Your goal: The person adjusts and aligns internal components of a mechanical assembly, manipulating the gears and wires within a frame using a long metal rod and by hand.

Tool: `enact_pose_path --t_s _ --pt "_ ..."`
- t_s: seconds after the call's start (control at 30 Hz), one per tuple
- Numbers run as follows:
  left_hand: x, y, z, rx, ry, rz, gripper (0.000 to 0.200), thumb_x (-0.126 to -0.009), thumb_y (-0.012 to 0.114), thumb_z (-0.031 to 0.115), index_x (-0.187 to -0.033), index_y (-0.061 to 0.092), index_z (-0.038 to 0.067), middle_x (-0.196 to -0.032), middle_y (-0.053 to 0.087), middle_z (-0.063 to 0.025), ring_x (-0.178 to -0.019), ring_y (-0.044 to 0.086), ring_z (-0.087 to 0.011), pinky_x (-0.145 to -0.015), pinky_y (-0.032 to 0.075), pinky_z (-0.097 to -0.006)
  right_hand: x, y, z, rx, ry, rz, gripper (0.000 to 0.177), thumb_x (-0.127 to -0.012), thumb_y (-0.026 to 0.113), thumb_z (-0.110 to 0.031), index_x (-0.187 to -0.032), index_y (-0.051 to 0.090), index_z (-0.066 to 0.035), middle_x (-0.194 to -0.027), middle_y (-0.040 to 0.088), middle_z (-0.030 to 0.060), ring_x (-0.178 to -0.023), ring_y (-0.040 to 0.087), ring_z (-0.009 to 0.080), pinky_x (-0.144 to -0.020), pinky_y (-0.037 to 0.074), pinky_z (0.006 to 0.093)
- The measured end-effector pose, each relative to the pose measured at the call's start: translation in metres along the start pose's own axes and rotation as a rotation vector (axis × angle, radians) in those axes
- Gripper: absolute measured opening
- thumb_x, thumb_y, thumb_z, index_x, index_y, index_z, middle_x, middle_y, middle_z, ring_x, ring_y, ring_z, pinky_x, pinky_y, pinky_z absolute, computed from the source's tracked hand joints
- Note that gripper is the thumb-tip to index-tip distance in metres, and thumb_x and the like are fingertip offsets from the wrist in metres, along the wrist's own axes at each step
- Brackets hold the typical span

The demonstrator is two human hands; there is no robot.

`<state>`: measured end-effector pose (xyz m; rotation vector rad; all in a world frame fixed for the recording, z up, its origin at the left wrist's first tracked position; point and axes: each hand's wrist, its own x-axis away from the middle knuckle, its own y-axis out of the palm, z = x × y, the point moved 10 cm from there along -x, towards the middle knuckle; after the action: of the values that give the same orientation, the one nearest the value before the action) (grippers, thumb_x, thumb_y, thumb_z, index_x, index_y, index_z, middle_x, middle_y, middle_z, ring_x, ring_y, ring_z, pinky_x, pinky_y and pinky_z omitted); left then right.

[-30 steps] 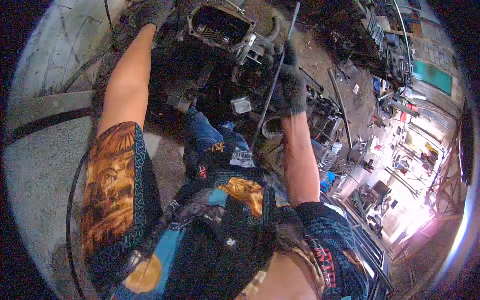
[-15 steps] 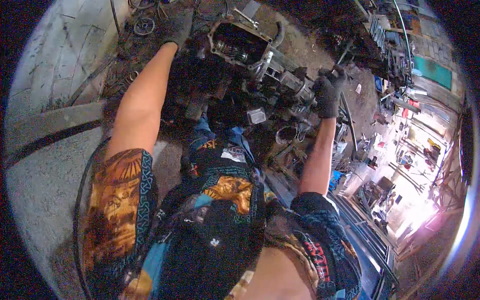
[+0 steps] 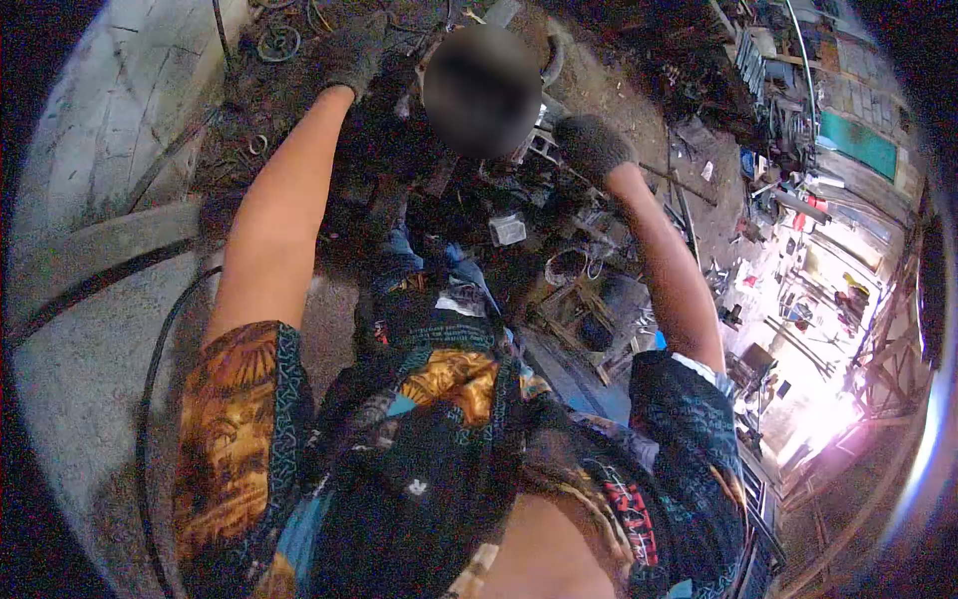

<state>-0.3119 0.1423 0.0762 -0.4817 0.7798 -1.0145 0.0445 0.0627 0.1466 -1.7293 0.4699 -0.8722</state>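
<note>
Floor lies open beyond the right hand; metal parts crowd its left.

Two gloved hands, one wheel-like ring, one teal panel, one small pale box

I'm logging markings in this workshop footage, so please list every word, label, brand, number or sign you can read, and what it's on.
No text can be read with certainty.
Red lettering on the shirt: too folded and blurred.
Fine print near the shirt's hem: too small.
White mark on the shirt: too small to identify.
</note>
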Motion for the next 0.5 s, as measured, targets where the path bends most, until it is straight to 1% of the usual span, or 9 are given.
enact_pose_path --t_s 0.07,0.17,0.27,0.33,0.37,0.4,0.43,0.47,0.5 --pt "0.0 0.002 -0.002 -0.041 -0.068 -0.123 0.042 -0.092 0.046 0.042 -0.101 0.066 0.006 -0.1 0.064 -0.0221 -0.094 0.058 -0.0424 -0.083 0.043 -0.0523 -0.021 -0.004 -0.01 0.167 0.148 -0.238 0.021 -0.082 0.054 -0.018 -0.091 0.067 -0.005 -0.093 0.066 0.0223 -0.083 0.064 0.0405 -0.074 0.051 0.0471" --pt "0.002 -0.026 0.025 -0.037 0.001 -0.022 0.04 -0.092 0.047 0.04 -0.101 0.066 0.006 -0.099 0.064 -0.0218 -0.094 0.058 -0.0422 -0.081 0.044 -0.0508 -0.024 -0.014 -0.018 0.098 0.078 -0.052 0.019 -0.079 0.055 -0.018 -0.084 0.066 -0.003 -0.087 0.066 0.0226 -0.079 0.064 0.0417 -0.07 0.052 0.0483" --pt "0.0 -0.025 0.023 -0.205 -0.187 -0.202 0.038 -0.091 0.047 0.039 -0.098 0.067 0.007 -0.096 0.065 -0.0213 -0.092 0.059 -0.0414 -0.078 0.045 -0.0499 -0.033 0.01 -0.006 0.121 -0.011 -0.105 0.018 -0.078 0.055 -0.017 -0.082 0.066 -0.002 -0.084 0.066 0.0229 -0.079 0.064 0.0418 -0.07 0.052 0.0488" --pt "0.004 -0.076 0.07 -0.078 0.233 0.343 0.037 -0.091 0.047 0.039 -0.091 0.067 0.008 -0.089 0.066 -0.0202 -0.086 0.061 -0.0405 -0.072 0.045 -0.0497 -0.038 0.029 0.006 0.133 0.011 -0.143 0.018 -0.077 0.056 -0.017 -0.083 0.066 -0.002 -0.084 0.066 0.0232 -0.079 0.064 0.0417 -0.07 0.052 0.049" --pt "0.004 -0.08 0.071 -0.078 0.23 0.343 0.037 -0.091 0.047 0.039 -0.091 0.067 0.008 -0.089 0.066 -0.0202 -0.086 0.061 -0.0405 -0.072 0.045 -0.0497 -0.038 0.031 0.007 0.147 0.039 -0.176 0.018 -0.076 0.057 -0.016 -0.083 0.065 -0.002 -0.084 0.065 0.0235 -0.078 0.064 0.0417 -0.07 0.051 0.0492" --pt "-0.002 -0.061 0.056 -0.12 0.061 0.068 0.036 -0.091 0.047 0.039 -0.093 0.068 0.009 -0.09 0.066 -0.0199 -0.087 0.061 -0.0396 -0.074 0.046 -0.0495 -0.036 0.031 0.006 0.147 0.041 -0.178 0.018 -0.076 0.057 -0.016 -0.083 0.065 -0.002 -0.084 0.065 0.0235 -0.078 0.064 0.0417 -0.07 0.051 0.0492" --pt "0.001 -0.04 0.039 -0.16 -0.107 -0.206 0.036 -0.091 0.047 0.039 -0.094 0.069 0.01 -0.092 0.066 -0.0197 -0.089 0.061 -0.0387 -0.075 0.046 -0.0493 -0.036 0.016 0.004 0.137 0.058 -0.027 0.019 -0.076 0.057 -0.017 -0.084 0.066 -0.002 -0.084 0.065 0.0237 -0.079 0.064 0.0415 -0.071 0.052 0.0489" --pt "0.0 -0.037 0.034 -0.159 -0.104 -0.208 0.036 -0.091 0.047 0.039 -0.094 0.069 0.01 -0.092 0.066 -0.0197 -0.089 0.061 -0.0387 -0.075 0.046 -0.0493 -0.033 -0.001 0.003 0.127 0.077 0.125 0.02 -0.075 0.058 -0.017 -0.084 0.066 -0.001 -0.085 0.065 0.0239 -0.079 0.064 0.0413 -0.071 0.052 0.0487" --pt "-0.002 -0.023 0.027 -0.225 -0.086 -0.303 0.037 -0.091 0.047 0.039 -0.097 0.069 0.01 -0.094 0.066 -0.02 -0.092 0.06 -0.0375 -0.076 0.046 -0.0493 -0.032 0.005 0.008 0.126 0.082 0.126 0.02 -0.075 0.058 -0.017 -0.084 0.066 -0.001 -0.085 0.065 0.0239 -0.079 0.064 0.0413 -0.071 0.052 0.0487"
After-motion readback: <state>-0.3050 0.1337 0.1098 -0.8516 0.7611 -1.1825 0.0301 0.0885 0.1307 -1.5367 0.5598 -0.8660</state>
